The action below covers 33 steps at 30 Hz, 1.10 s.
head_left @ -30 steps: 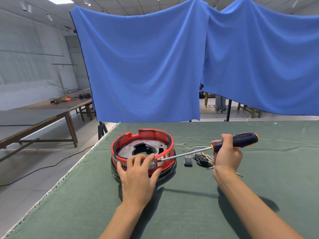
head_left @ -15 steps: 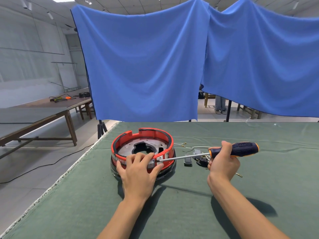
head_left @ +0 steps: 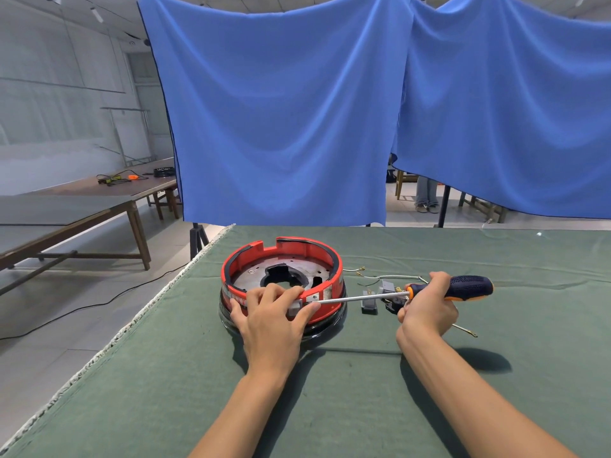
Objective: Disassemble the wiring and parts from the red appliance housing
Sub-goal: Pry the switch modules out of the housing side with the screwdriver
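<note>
The round red appliance housing (head_left: 297, 256) sits on the green table cloth (head_left: 363, 391), with a metal plate inside it. My left hand (head_left: 274, 319) grips its near rim, fingers curled over the edge. My right hand (head_left: 426, 305) holds a screwdriver (head_left: 463, 287) with a dark blue and orange handle. Its steel shaft lies almost level and its tip meets the housing's near right rim beside my left thumb. Removed wires (head_left: 386, 277) and small grey and black parts (head_left: 369, 304) lie on the cloth right of the housing, partly hidden by my right hand.
Blue curtains (head_left: 281, 110) hang behind the table's far edge. The table's left edge (head_left: 158, 295) drops to the floor, where a black cable runs. Wooden tables (head_left: 99, 200) stand at the left. A person's legs (head_left: 426, 193) show behind the curtain gap.
My right hand has lowered the screwdriver, so the shaft is flatter and the tip sits at the rim. My left hand has kept its hold on the housing.
</note>
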### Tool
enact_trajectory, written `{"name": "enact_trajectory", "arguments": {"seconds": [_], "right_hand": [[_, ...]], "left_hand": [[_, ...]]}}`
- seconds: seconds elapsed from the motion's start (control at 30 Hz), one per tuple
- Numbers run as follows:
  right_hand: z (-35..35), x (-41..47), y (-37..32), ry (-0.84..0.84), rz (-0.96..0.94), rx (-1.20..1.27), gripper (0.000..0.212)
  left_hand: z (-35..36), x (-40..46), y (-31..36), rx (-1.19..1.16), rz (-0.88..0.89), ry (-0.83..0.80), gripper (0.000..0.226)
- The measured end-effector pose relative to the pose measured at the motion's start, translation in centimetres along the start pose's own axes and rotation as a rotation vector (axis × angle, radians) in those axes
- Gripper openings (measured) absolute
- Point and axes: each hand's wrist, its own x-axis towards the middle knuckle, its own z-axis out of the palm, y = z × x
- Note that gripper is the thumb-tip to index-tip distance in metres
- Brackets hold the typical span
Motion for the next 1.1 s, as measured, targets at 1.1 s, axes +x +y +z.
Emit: {"name": "enact_trajectory", "arguments": {"seconds": [1.1], "right_hand": [[7.5,-0.1,-3.6,-0.232,-0.265,-0.348,0.031]], "left_hand": [[-0.3,-0.2,-0.2,-0.003,0.044,-0.032,0.028]]}}
